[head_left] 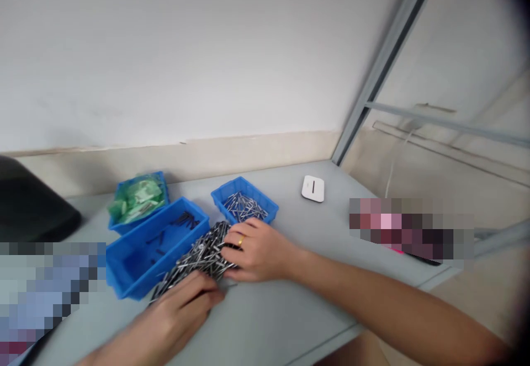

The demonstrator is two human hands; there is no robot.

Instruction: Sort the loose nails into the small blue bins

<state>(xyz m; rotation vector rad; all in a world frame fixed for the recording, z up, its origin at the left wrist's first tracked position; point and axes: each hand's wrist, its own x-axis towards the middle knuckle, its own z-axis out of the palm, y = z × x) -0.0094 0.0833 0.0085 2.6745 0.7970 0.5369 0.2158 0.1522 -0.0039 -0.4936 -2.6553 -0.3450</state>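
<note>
A heap of dark and silvery metal pins or screws (207, 250) lies on the grey table between my two hands. My right hand (256, 249), with a gold ring, rests at the heap's right side, fingers bent into it; whether it grips any piece is hidden. At the heap's near edge is my left hand (186, 302), its fingers curled together and their tips hidden. Behind the heap, a small blue bin (271, 211) holds silvery pieces. Left of the heap, a long blue bin (136, 269) contains a few dark screws.
A third blue bin (120, 227) with green plastic bags stands at the back left. A white device (313, 188) lies at the back right of the table (290, 322). A black object (33, 206) is far left; a metal frame (368, 95) rises at right.
</note>
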